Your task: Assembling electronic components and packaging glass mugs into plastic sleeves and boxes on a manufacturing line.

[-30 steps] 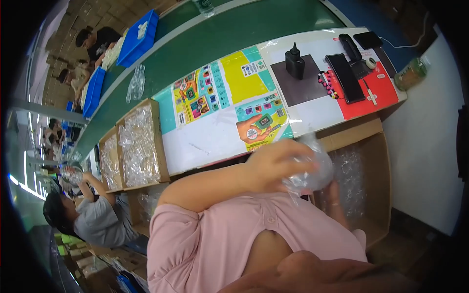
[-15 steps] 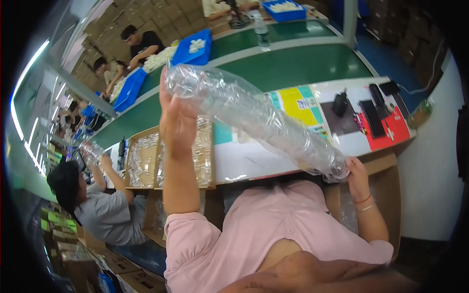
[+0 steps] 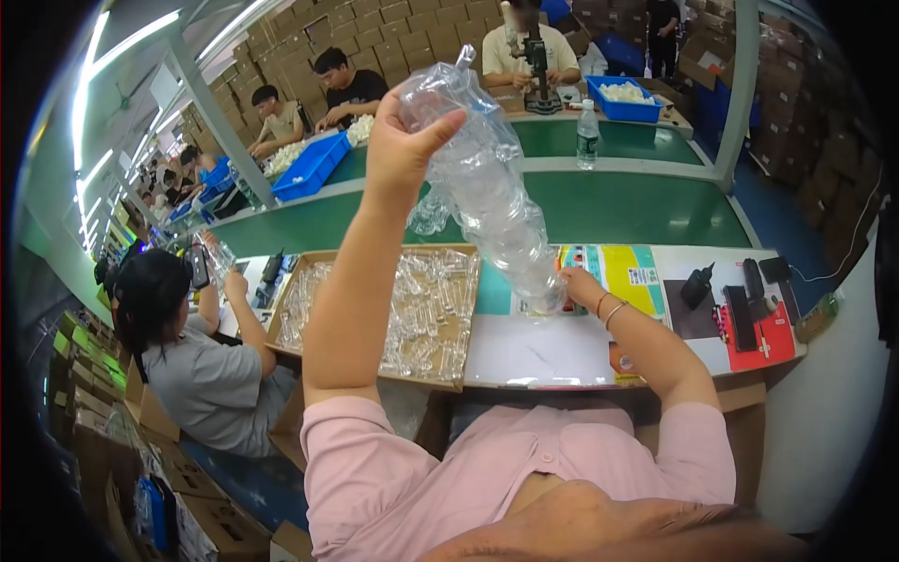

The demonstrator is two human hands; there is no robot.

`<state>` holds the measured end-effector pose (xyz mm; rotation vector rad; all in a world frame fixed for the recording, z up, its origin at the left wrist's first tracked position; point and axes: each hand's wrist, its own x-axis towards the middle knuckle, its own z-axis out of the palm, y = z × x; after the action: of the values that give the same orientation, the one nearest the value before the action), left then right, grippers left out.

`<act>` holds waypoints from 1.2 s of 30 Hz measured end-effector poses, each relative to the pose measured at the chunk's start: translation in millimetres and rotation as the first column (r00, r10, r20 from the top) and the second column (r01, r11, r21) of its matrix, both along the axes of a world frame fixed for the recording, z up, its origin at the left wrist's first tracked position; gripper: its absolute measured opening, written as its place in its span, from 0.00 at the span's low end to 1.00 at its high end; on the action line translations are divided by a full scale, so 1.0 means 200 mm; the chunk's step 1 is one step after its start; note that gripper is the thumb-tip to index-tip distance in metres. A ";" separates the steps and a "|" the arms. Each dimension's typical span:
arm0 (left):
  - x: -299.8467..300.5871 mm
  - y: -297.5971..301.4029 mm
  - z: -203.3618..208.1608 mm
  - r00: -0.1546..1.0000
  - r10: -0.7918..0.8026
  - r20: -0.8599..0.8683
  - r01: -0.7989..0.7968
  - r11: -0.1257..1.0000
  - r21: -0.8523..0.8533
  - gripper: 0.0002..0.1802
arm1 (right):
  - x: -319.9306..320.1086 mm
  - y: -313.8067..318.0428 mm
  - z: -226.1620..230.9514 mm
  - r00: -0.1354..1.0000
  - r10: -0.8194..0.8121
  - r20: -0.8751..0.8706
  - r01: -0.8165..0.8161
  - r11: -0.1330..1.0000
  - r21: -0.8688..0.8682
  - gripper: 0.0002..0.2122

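Observation:
A long clear plastic bag point(image 3: 492, 192) slants across in front of me, with what looks like a stack of round transparent pieces inside. My left hand point(image 3: 412, 140) is raised and grips its upper end, thumb across the film. At the lower end, over the white sheet point(image 3: 524, 356) on the table, my right hand point(image 3: 585, 290) has its fingers closed on the bag. Left of the bag lies a shallow cardboard tray point(image 3: 473, 318) filled with small clear plastic parts point(image 3: 412, 304). My left forearm hides part of the tray.
Behind the table runs a green conveyor belt point(image 3: 618, 201), with a water bottle point(image 3: 586, 136) on the divider. A black bottle point(image 3: 696, 286) and a phone point(image 3: 739, 317) lie at the right. To my left sits a co-worker point(image 3: 211, 389) handling clear plastic. Blue bins point(image 3: 314, 167) stand across the belt.
The bag has swung from a shallow slant to a steeper one. My right hand has moved left and up, from the table's front edge to over the table. My view has tilted up.

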<state>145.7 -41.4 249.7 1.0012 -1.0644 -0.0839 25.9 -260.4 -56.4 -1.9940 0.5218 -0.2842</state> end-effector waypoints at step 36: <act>-0.12 -0.45 -0.29 0.955 -0.297 -0.004 0.284 0.909 0.306 0.46 | -0.36 -0.36 0.75 0.751 0.017 0.660 0.374 0.813 -0.446 0.15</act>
<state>120.9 -131.3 192.5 1.1158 -1.2597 -0.4858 -45.9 -332.5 93.1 -2.2074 0.1888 -1.3391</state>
